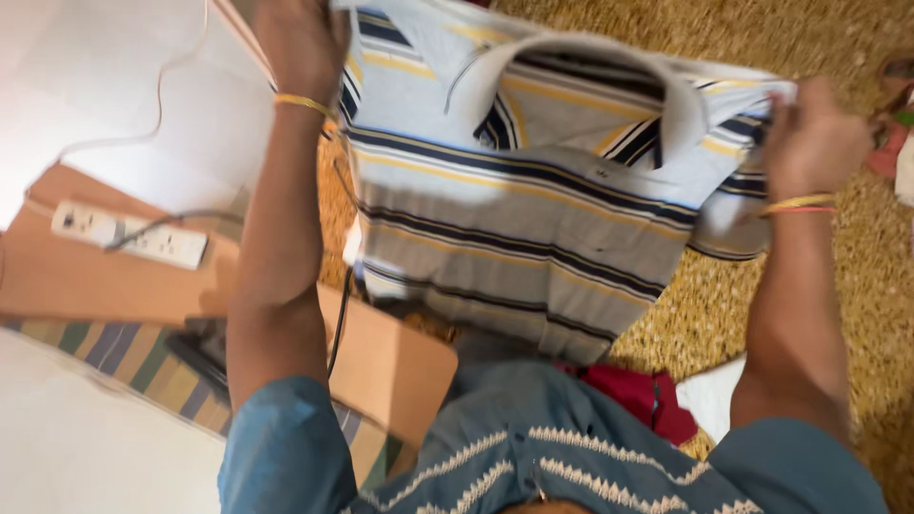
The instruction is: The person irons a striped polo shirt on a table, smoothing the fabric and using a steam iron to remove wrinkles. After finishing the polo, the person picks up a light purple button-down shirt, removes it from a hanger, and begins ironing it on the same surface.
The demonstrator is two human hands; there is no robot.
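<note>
I hold up a striped polo shirt (533, 200), light blue and grey with dark and yellow stripes, its collar toward the top. My left hand (303, 43) grips its left shoulder at the top of the view. My right hand (814, 143) grips the right shoulder near the sleeve. Both wrists carry thin bangles. The shirt hangs in the air between my raised arms, its lower edge above my lap.
A white power strip (129, 233) with a cable lies on a brown board (95, 276) at left. A striped cloth (124, 357) lies under the board. A red cloth (638, 395) sits by my lap. A golden patterned mat (857, 286) covers the floor.
</note>
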